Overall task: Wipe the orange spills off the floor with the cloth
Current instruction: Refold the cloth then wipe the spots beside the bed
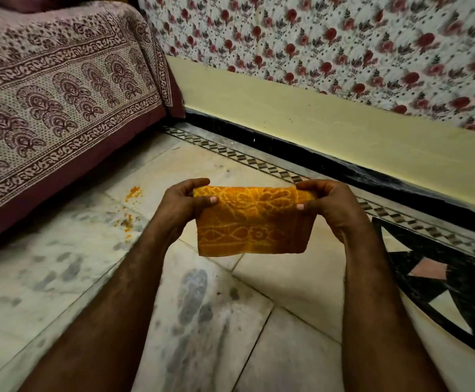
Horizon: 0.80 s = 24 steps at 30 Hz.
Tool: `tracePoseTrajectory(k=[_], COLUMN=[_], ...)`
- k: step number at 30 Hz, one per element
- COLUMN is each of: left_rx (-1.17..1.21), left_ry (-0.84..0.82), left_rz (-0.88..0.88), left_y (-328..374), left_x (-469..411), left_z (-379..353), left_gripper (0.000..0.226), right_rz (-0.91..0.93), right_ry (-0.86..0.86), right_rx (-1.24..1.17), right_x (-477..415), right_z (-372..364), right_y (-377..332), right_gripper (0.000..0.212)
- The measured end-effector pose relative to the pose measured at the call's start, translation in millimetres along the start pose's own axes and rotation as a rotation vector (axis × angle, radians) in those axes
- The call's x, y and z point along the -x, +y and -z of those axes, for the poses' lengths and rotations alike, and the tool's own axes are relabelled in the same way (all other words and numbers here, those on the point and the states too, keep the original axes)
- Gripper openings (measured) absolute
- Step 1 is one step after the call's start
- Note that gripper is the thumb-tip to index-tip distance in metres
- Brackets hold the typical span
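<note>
Pinching the top corners of the orange patterned towel cloth [247, 224], the left hand [184, 206] and right hand [329, 206] hold it taut, hanging above the marble floor [46, 278]. Powdery orange spills [133, 190] speckle the floor's left edge beside the block-printed bedspread [61, 89]. The cloth hides most of the fingers.

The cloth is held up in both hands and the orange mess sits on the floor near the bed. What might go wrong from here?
The orange spills lie close to the hanging bed cover, so a wide sweep might smear its hem. The cloth, pinched by the left hand and right hand, is orange too, so picked-up residue may go unnoticed and get spread back over the pale floor.
</note>
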<state>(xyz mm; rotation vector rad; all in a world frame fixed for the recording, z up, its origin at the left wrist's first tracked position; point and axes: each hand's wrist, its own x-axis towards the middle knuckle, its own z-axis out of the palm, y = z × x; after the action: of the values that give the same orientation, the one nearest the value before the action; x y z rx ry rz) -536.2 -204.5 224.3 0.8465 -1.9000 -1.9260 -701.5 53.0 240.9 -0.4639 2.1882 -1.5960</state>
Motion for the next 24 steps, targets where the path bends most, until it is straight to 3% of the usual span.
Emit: tracePoseTrajectory(k=[4, 8, 15, 18, 21, 24], left_rx=[-0.253, -0.542, -0.372, -0.386, -0.651, -0.957], left_ry=[-0.070, -0.111, -0.214, -0.241, -0.319, -0.359], left_rz=[-0.065, -0.125, -0.073, -0.026, -0.024, -0.080], left_y=[12.5, 35.1, 76.0, 89.7, 100.5, 104.2], left_x=[-2.8, -4.5, -12.9, -18.0, -21.3, -26.5], left_z=[3.7, 3.6, 19.9, 29.7, 35.6, 41.0], left_gripper=[0.070, 0.068, 0.025, 0.034, 0.049, 0.034], right_rz=[-0.009, 0.042, 0.043, 0.070, 0.089, 0.146], right_ry=[0.023, 0.118, 0.151, 0.104, -0.021, -0.035], right_rx=[0.104, 0.120, -0.055, -0.081, 0.069, 0.203], right_x=[-0.4, -1.9, -8.5, -9.8, -10.1, -9.3], right_z=[-2.5, -2.3, 0.6, -1.1, -2.0, -4.9], right_y=[2.7, 2.4, -11.9, -16.9, -26.4, -33.8], right_gripper=[0.052, 0.036, 0.027, 0.032, 0.052, 0.033])
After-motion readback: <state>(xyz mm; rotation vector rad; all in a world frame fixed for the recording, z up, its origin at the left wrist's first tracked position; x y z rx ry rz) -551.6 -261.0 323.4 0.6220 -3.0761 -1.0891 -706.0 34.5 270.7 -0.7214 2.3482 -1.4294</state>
